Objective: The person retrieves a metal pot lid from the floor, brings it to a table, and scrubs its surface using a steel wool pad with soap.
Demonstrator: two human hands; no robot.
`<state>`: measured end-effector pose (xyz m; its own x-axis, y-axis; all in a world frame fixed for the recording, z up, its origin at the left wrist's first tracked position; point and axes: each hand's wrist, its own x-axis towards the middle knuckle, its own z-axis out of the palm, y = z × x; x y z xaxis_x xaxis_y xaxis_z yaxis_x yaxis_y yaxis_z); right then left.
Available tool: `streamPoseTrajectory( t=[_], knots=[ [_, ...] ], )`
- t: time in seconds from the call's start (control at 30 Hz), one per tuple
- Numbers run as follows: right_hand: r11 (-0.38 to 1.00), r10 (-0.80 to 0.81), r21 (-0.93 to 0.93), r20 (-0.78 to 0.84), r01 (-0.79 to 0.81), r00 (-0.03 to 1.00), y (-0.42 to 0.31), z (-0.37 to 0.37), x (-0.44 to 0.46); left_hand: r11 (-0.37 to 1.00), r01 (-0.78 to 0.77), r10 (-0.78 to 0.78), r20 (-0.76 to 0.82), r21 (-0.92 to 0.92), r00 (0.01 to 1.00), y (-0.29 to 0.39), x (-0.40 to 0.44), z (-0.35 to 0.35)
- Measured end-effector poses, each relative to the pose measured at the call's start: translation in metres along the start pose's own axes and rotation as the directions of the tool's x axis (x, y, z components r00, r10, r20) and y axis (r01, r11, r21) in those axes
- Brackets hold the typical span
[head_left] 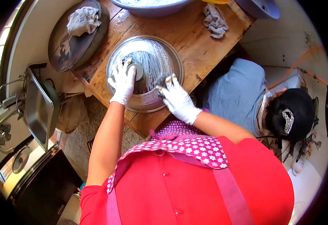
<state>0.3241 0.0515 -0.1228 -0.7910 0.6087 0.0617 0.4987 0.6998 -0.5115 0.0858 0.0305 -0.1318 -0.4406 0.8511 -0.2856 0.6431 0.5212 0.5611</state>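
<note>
A round, domed metal lid (151, 58) streaked with soapy suds lies on the wooden table, its grey knob (139, 71) upward. My left hand (124, 83), in a white glove with stained fingertips, rests on the lid's left side with its fingers spread beside the knob. On the lid's right side, my right hand (179, 100), gloved the same way, presses a dark scouring pad (161, 80) against the metal. The pad is partly hidden under my fingers.
A large dark round pan (64, 50) holds a grey cloth (83, 21). A purple basin (151, 9) with sudsy water stands beyond the lid. Another rag (215, 20) lies near the wooden table's (194, 48) right edge. A person (239, 93) bends low close by on the right.
</note>
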Motion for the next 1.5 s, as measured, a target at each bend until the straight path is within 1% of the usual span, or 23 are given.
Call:
streamPoseTrajectory(
  t=[0.13,0.2,0.27,0.4,0.43,0.47,0.5,0.6,0.67,0.73,0.83,0.9,0.97,1.0,1.07,1.13,1.17,1.2,1.27,1.33,1.4,1.43,1.5],
  knots=[
    [0.998,0.043,0.044,-0.181,-0.035,0.982,0.031,-0.001,0.075,0.999,0.034,-0.034,0.024,-0.003,0.999,0.007,-0.002,-0.004],
    [0.978,0.017,0.206,-0.009,-0.015,1.0,0.054,-0.011,0.15,0.998,0.061,-0.061,0.043,-0.002,0.997,0.01,-0.004,-0.006],
    [0.85,0.178,0.442,0.274,-0.288,0.945,0.08,-0.005,0.207,0.999,0.041,-0.04,0.033,-0.012,0.999,0.008,-0.002,-0.006],
    [0.869,0.264,0.417,0.068,-0.268,0.962,0.08,-0.001,0.147,0.997,0.043,-0.046,0.048,0.056,0.998,-0.003,0.0,-0.003],
    [0.92,0.254,0.344,-0.153,-0.189,0.955,0.077,0.007,0.108,0.997,0.046,-0.05,0.064,0.065,0.997,0.001,-0.002,-0.008],
    [0.921,0.325,0.288,-0.201,-0.261,0.924,0.077,0.022,0.072,0.997,0.048,-0.052,0.065,0.06,0.997,-0.001,-0.003,-0.009],
    [0.771,0.48,0.477,0.001,-0.422,0.877,0.069,0.018,0.042,0.995,0.03,-0.036,0.072,0.092,0.997,-0.003,-0.003,-0.009],
    [0.824,0.46,0.386,-0.028,-0.415,0.888,0.061,0.01,0.042,0.993,0.001,-0.01,0.073,0.12,0.997,-0.004,-0.005,-0.008],
    [0.868,0.374,0.359,-0.016,-0.343,0.927,0.086,-0.002,0.109,0.992,0.052,-0.062,0.086,0.114,0.994,-0.002,-0.001,-0.009],
    [0.894,0.12,0.394,0.253,-0.215,0.96,0.109,0.001,0.196,0.992,0.047,-0.055,0.071,0.113,0.996,-0.001,0.007,-0.01],
    [0.809,0.028,0.542,0.355,-0.23,0.934,0.103,0.014,0.236,0.993,0.054,-0.061,0.066,0.108,0.996,-0.003,0.002,-0.008],
    [0.822,0.191,0.475,0.29,-0.314,0.938,0.104,0.008,0.218,0.993,0.058,-0.065,0.066,0.101,0.996,-0.002,0.001,-0.01],
    [0.819,0.324,0.475,0.082,-0.323,0.942,0.11,-0.004,0.151,0.993,0.019,-0.026,0.057,0.114,0.998,-0.008,0.001,-0.006],
    [0.751,0.327,0.608,-0.004,-0.257,0.945,0.121,0.014,0.106,0.995,0.013,-0.018,0.053,0.095,0.998,-0.008,0.0,-0.006],
    [0.732,0.489,0.571,-0.062,-0.371,0.87,0.085,0.021,0.027,0.995,0.015,-0.019,0.042,0.096,0.999,-0.006,0.0,-0.005],
    [0.651,0.607,0.466,0.154,-0.599,0.779,0.04,-0.001,-0.001,0.995,0.015,-0.021,0.058,0.102,0.998,-0.009,-0.002,-0.005],
    [0.642,0.624,0.458,0.153,-0.615,0.766,0.042,0.003,0.005,0.994,0.01,-0.016,0.06,0.104,0.998,-0.007,-0.001,-0.006],
    [0.671,0.62,0.567,-0.076,-0.478,0.781,0.049,0.012,0.023,0.994,0.008,-0.015,0.058,0.108,0.998,-0.006,0.001,-0.007],
    [0.768,0.432,0.589,-0.186,-0.251,0.883,0.097,0.015,0.095,0.994,0.019,-0.026,0.058,0.109,0.998,-0.006,0.001,-0.005],
    [0.743,0.338,0.517,0.26,-0.426,0.905,0.117,-0.009,0.17,0.998,0.005,-0.007,0.031,0.067,0.999,-0.006,0.003,-0.006],
    [0.781,0.347,0.471,0.22,-0.411,0.912,0.105,-0.008,0.195,0.998,0.034,-0.035,0.03,0.055,0.999,-0.002,0.003,-0.006],
    [0.762,0.382,0.528,0.099,-0.374,0.919,0.103,0.002,0.18,0.997,0.039,-0.042,0.045,0.065,0.998,-0.003,0.001,-0.007],
    [0.876,0.416,0.351,-0.204,-0.331,0.886,0.084,0.005,0.133,0.997,0.029,-0.032,0.05,0.067,0.998,-0.002,0.006,-0.009]
  ],
)
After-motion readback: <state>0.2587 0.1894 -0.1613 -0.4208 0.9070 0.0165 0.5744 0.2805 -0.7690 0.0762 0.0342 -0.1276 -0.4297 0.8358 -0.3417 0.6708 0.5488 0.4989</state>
